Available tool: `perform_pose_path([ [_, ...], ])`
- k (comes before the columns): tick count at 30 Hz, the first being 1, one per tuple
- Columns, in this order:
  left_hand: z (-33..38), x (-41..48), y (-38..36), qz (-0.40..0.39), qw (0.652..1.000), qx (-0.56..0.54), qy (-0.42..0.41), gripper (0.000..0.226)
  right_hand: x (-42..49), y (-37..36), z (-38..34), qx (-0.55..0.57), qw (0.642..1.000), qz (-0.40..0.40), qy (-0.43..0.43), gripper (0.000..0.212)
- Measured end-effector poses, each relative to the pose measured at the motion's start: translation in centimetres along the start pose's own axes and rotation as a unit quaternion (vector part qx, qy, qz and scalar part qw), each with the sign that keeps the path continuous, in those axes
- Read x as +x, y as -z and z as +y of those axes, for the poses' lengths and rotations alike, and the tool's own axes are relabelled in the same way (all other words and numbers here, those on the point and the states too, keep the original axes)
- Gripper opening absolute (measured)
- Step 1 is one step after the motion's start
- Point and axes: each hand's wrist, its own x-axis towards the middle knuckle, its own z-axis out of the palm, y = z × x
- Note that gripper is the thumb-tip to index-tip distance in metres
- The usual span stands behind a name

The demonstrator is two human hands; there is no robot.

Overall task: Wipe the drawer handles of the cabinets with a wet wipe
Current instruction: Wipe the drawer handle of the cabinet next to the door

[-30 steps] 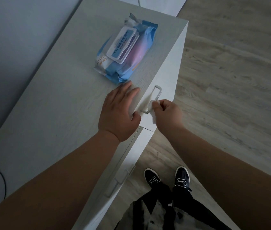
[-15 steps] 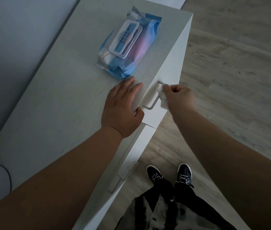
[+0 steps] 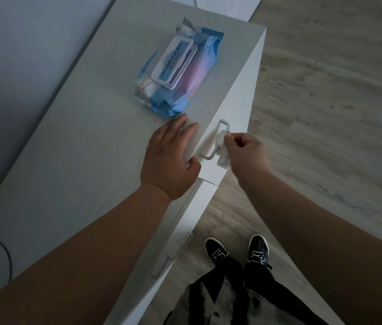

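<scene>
Drawer handle (image 3: 212,154): thin rigid bar loop on cabinet (image 3: 91,160) front. Fixed; I judge it takes firm rubbing.
Left hand (image 3: 169,160): beside handle, flat on cabinet top, fingers straight, thumb over edge, holding nothing.
Right hand (image 3: 246,148): on handle's outer side, fingertips pinching wet wipe (image 3: 222,151).
Wipe: soft, limp, light, touching bar. Best held bunched, wrapped round bar.
Versus half second ago: wipe slid from handle's far corner toward mid-bar; left hand unmoved.

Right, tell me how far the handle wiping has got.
Done: a wet wipe is out of the pack. In hand: the right hand pinches it against the upper drawer handle, while the left hand rests flat on the cabinet top. Left: the lower handle, which no hand touches.
</scene>
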Motion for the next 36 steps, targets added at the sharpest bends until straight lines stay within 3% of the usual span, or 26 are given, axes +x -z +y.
perform_pose_path([
  [9,0.0,0.0,-0.1,0.001,1.0,-0.007,-0.003,0.073,2.1,0.2,-1.7,0.028,0.997,0.046,0.047,0.016],
  [18,0.0,0.1,0.0,0.0,1.0,-0.009,0.002,0.072,0.7,0.5,-1.2,-0.021,0.995,0.03,0.09,0.007],
  [23,0.0,0.1,0.0,0.0,1.0,-0.004,0.001,0.072,-0.9,0.1,-0.1,-0.058,0.997,-0.001,0.053,0.008],
  [29,-0.1,0.1,0.0,-0.003,1.0,-0.004,0.003,0.072,-0.6,-0.2,-0.1,0.004,1.0,0.005,0.029,0.01],
  [36,-0.2,0.0,-0.2,0.0,1.0,-0.004,-0.001,0.073,-3.1,-0.8,1.6,-0.021,0.999,-0.043,0.015,0.014],
])
